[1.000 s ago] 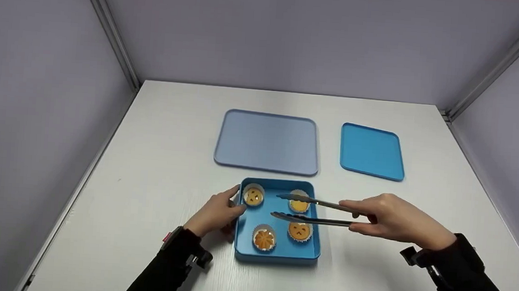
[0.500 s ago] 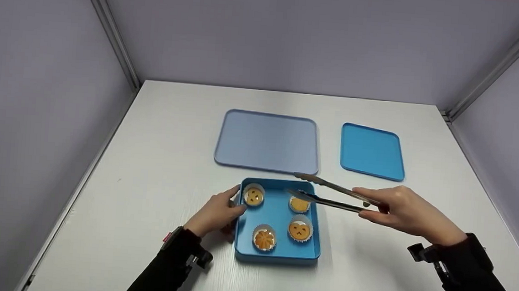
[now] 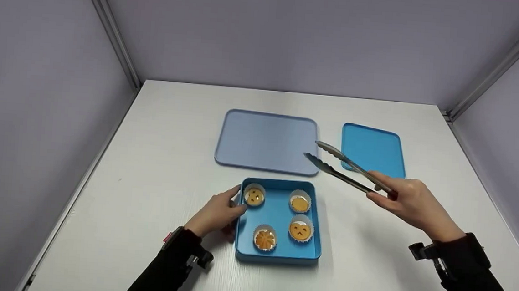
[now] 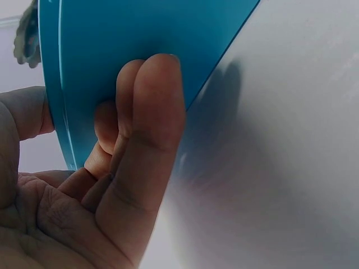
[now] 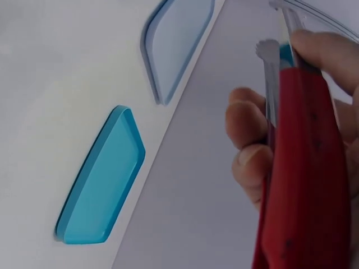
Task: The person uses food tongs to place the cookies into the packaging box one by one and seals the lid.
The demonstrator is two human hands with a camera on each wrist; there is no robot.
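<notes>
The right hand (image 3: 408, 202) sits right of centre in the head view, its fingers and thumb clasped round the red handle end of the tongs (image 3: 342, 166). The tongs slant up and left from the fingers, their two metal tips slightly parted and empty above the right edge of the grey-blue tray (image 3: 267, 140), just left of the blue lid (image 3: 373, 150). Below them, at lower centre, the blue box (image 3: 276, 251) holds four small cakes (image 3: 300, 230) in paper cups. The left hand (image 3: 216, 214) rests against the box's left wall, fingers laid nearly straight along it and thumb at the rim. Everything lies on a white table (image 3: 158, 156). Nothing stands between the tongs and the box
</notes>
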